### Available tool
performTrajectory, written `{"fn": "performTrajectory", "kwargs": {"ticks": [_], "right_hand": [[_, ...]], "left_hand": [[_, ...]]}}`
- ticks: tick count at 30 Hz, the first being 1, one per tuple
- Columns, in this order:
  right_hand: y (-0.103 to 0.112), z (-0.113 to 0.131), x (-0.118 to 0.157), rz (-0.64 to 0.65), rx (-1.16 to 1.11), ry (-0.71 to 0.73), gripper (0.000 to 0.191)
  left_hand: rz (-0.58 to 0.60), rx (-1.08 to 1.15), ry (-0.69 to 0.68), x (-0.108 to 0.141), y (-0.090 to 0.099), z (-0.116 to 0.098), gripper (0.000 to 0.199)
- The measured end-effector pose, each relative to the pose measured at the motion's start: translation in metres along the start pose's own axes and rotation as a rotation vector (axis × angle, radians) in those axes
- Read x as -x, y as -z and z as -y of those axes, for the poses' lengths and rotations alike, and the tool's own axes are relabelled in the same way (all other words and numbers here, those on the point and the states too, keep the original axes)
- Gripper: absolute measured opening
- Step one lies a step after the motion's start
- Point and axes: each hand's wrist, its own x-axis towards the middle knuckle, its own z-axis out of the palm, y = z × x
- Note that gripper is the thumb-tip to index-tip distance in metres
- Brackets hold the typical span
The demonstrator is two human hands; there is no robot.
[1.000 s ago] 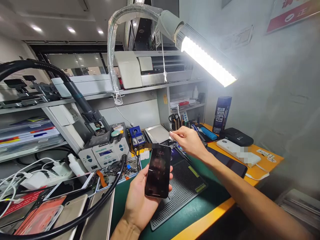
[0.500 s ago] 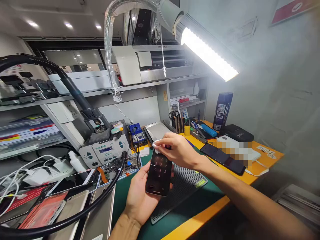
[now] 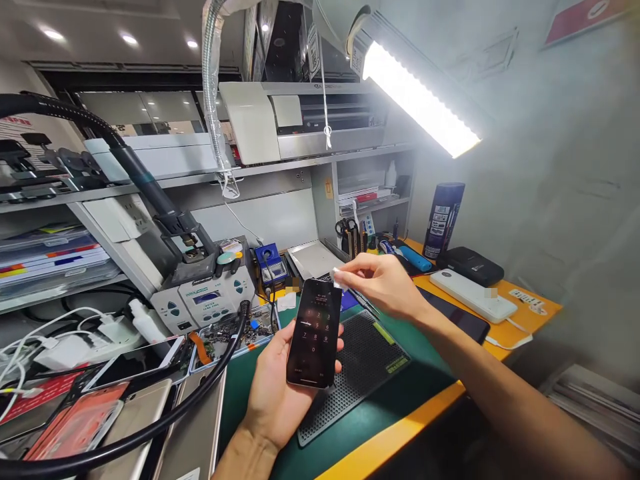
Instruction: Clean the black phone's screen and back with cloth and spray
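Observation:
A dark smartphone (image 3: 314, 340), its screen lit with a number keypad, rests tilted in my left hand (image 3: 273, 383). The fingers of that hand wrap round its far edge. At the phone's upper right corner, my right hand (image 3: 387, 287) pinches a small white wad (image 3: 337, 275); it looks soft, like a wipe or cotton, but I cannot tell which. Whether the wad touches the phone is also unclear. Beneath both hands lies a black perforated pad (image 3: 363, 360) on a green mat (image 3: 240, 413).
A grey soldering station (image 3: 205, 300) and a tray of small parts (image 3: 257, 327) stand on the left. A thick black cable (image 3: 200, 393) curves over several phones and tablets. On the right are a dark phone (image 3: 463, 323), a white device (image 3: 473, 293) and a blue can (image 3: 443, 220). A lit lamp (image 3: 420, 100) hangs above.
My right hand has moved right, off the phone's top, to its upper right corner with the white wad. More of the screen now shows. My left hand still holds the phone.

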Motion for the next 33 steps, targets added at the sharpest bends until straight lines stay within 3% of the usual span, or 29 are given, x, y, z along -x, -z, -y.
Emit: {"fn": "performTrajectory", "kwargs": {"ticks": [3, 5, 9, 15, 20, 24, 27, 33], "right_hand": [[-0.014, -0.003, -0.001, 0.072, 0.015, 0.191, 0.027], [-0.018, -0.012, -0.004, 0.018, 0.079, 0.240, 0.026], [-0.013, -0.027, -0.008, -0.142, 0.099, 0.092, 0.029], [-0.010, -0.020, 0.000, 0.001, -0.077, 0.100, 0.023], [-0.014, -0.025, -0.003, -0.099, -0.153, -0.055, 0.029], [-0.020, -0.029, 0.004, -0.041, -0.424, -0.197, 0.038], [-0.029, -0.031, 0.011, -0.037, -0.549, -0.229, 0.037], [-0.036, -0.035, 0.013, -0.017, -0.596, -0.239, 0.035]], "left_hand": [[0.005, 0.003, 0.007, 0.001, 0.001, 0.000, 0.040], [-0.003, -0.005, -0.002, 0.000, 0.001, -0.001, 0.040], [-0.024, -0.012, -0.031, 0.000, 0.000, -0.003, 0.040], [0.054, 0.015, -0.002, -0.001, 0.002, -0.004, 0.042], [0.077, 0.063, 0.004, 0.000, 0.006, -0.006, 0.042], [0.099, 0.118, -0.014, 0.001, 0.008, -0.007, 0.042], [0.084, 0.156, -0.021, 0.000, 0.009, -0.007, 0.040], [0.079, 0.197, -0.007, -0.002, 0.011, -0.007, 0.042]]}}
